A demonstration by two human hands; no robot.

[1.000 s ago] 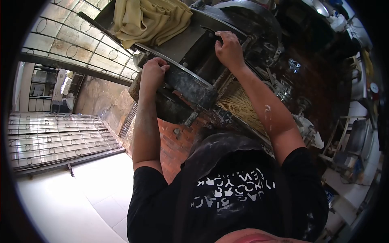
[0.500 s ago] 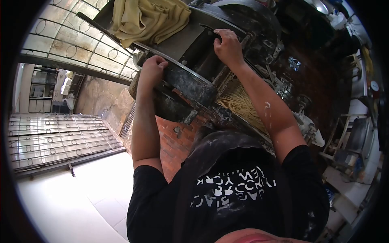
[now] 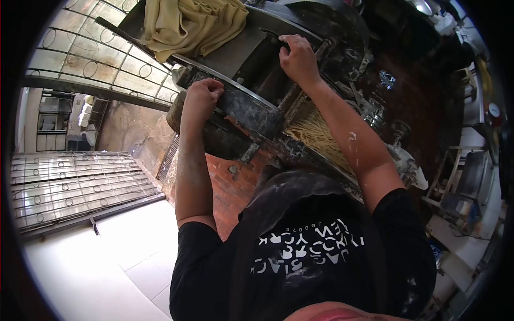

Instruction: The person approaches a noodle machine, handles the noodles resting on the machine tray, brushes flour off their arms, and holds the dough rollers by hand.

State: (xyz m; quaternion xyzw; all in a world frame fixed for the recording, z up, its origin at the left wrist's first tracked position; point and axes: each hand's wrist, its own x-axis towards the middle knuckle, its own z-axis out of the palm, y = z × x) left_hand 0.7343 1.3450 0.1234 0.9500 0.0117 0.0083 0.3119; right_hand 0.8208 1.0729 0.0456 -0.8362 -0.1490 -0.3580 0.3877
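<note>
A folded sheet of pale yellow dough (image 3: 193, 24) lies heaped on the metal tray (image 3: 225, 61) of a dark, flour-dusted noodle machine (image 3: 251, 109). At the tray's near left edge is my left hand (image 3: 202, 99), its fingers curled and pressed together against the machine's side; whatever they pinch is hidden. My right hand (image 3: 300, 60) rests over the right end of the tray, fingers bent forward with the thumb apart. Its fingertips are close to a dark curved handle (image 3: 273, 35); contact is unclear. Cut noodle strands (image 3: 321, 134) lie below my right forearm.
A barred window (image 3: 107, 59) and a metal grille (image 3: 75, 184) stand to the left. Red brick floor (image 3: 227, 182) shows under the machine. Metal machine parts (image 3: 375, 112) are right of my forearm, and shelving with equipment (image 3: 460, 182) lines the far right.
My left hand has shifted slightly right and down along the machine's edge. The right hand stays nearly in place, and the view has moved a little.
</note>
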